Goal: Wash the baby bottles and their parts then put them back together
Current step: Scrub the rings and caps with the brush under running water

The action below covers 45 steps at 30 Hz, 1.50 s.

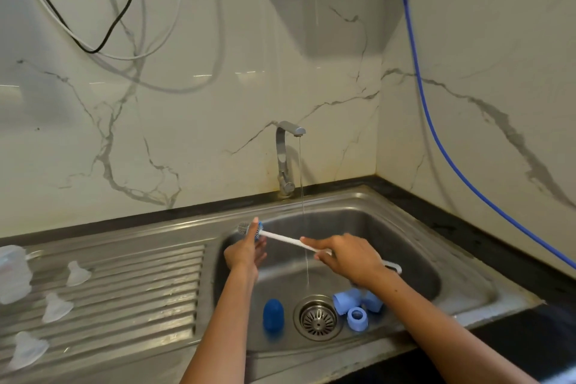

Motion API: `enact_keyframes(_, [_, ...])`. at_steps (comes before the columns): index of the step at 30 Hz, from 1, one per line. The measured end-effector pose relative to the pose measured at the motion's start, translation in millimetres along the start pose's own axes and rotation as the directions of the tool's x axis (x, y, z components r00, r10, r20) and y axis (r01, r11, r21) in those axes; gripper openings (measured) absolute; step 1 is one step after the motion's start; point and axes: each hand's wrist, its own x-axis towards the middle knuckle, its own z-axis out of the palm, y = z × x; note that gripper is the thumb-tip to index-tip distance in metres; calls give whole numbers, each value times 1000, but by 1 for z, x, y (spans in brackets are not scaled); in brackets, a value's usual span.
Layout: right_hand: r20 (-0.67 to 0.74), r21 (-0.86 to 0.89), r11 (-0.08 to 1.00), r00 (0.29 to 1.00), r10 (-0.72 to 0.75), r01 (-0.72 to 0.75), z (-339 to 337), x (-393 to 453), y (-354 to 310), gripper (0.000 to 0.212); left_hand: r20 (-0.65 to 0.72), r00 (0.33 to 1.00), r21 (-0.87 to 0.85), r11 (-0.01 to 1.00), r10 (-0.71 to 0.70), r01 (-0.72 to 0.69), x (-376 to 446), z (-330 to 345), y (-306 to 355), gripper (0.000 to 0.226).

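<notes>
My right hand (pixel 346 259) grips the white handle of a bottle brush (pixel 280 237) held across the sink (pixel 405 227). My left hand (pixel 246 254) holds the brush's bristle head, fingers wrapped round it. A thin stream of water falls from the tap (pixel 285 159) between my hands. Light blue bottle collars (pixel 357 309) and a dark blue cap (pixel 273 315) lie by the drain (pixel 318 318). Three clear teats (pixel 78 274) rest on the ribbed drainboard (pixel 140 290), and a clear bottle (pixel 14 274) stands at its left edge.
A marble wall rises behind the sink. A blue hose (pixel 436 134) hangs down the right wall; black and white cables (pixel 124 9) hang at the upper left. A dark countertop (pixel 467 227) borders the sink at the right.
</notes>
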Motion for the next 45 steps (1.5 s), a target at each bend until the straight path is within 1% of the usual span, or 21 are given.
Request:
enact_keyframes(2, [139, 425, 901, 990, 29, -86, 1, -2, 2, 39, 108, 994, -23, 999, -25, 27, 3, -1, 1, 38])
enact_keyframes(4, [363, 768, 540, 929, 74, -343, -7, -2, 9, 31, 302, 952, -143, 985, -55, 102, 4, 1, 6, 42])
enact_keyframes(6, [533, 811, 256, 845, 44, -525, -15, 0, 13, 26, 417, 909, -293, 942, -27, 162, 4, 4, 12, 52])
enact_keyframes(7, [556, 807, 227, 831, 23, -545, -15, 2, 13, 26, 413, 910, -314, 935, -22, 166, 5, 5, 13, 53])
enact_keyframes(10, [386, 755, 548, 920, 71, -359, -5, 4, 5, 33, 223, 973, -172, 981, -51, 91, 7, 1, 5, 43])
enact_keyframes(12, [167, 378, 916, 983, 75, -134, 0, 3, 7, 39, 72, 997, -97, 995, -27, 34, 4, 4, 0, 35])
enact_keyframes(13, [83, 136, 988, 994, 65, -76, 1, 3, 8, 41, 26, 1000, -80, 997, -5, 7, 2, 6, 0, 34])
enact_keyframes(15, [-21, -17, 998, 998, 53, -54, 4, 1, 5, 42, 18, 999, -75, 997, 28, -27, -1, 8, 1, 30])
enact_keyframes(17, [70, 329, 942, 996, 54, -74, 6, 0, -2, 40, 112, 993, -81, 997, 22, -13, 1, 4, 3, 28])
enact_keyframes(19, [292, 724, 632, 953, 80, -275, -2, -3, -3, 36, 271, 962, -172, 983, -15, 63, 2, 1, 6, 37])
enact_keyframes(21, [493, 813, 327, 868, 50, -481, -15, -6, 2, 31, 401, 916, -316, 938, -1, 140, 1, 2, 12, 48])
enact_keyframes(23, [583, 797, 205, 813, -16, -568, -22, -7, 7, 28, 422, 906, -382, 914, 41, 136, -1, 4, 16, 50])
enact_keyframes(25, [581, 787, 268, 814, -17, -556, -24, -7, 6, 31, 359, 932, -381, 920, 50, 98, -3, 2, 14, 46])
enact_keyframes(28, [352, 741, 601, 936, 31, -299, -20, -8, 4, 34, 203, 979, -351, 935, 16, 58, -1, -1, 11, 33])
enact_keyframes(32, [72, 187, 979, 993, -97, 82, -16, -3, 2, 45, 60, 996, -352, 933, -61, 78, 1, 3, 10, 37])
enact_keyframes(34, [35, 43, 994, 994, -101, 99, -9, -1, -2, 46, 75, 995, -302, 950, -65, 84, 0, 4, 8, 38])
enact_keyframes(36, [99, 330, 944, 994, -41, 6, -4, -2, -4, 42, 149, 987, -234, 968, -60, 94, 0, 4, 5, 39])
enact_keyframes(38, [332, 753, 586, 942, 53, -298, -6, -3, 0, 37, 259, 963, -225, 965, -74, 135, 0, 4, 5, 43])
enact_keyframes(40, [523, 823, 247, 852, 23, -511, -13, -1, 5, 33, 338, 938, -304, 935, -74, 183, -1, 6, 11, 48])
enact_keyframes(42, [506, 816, 324, 862, -1, -479, -19, 0, 7, 30, 305, 951, -357, 919, -55, 167, 0, 7, 14, 51])
enact_keyframes(45, [264, 639, 749, 964, 0, -175, -19, -3, 3, 35, 201, 976, -335, 931, -80, 145, 0, 6, 11, 52])
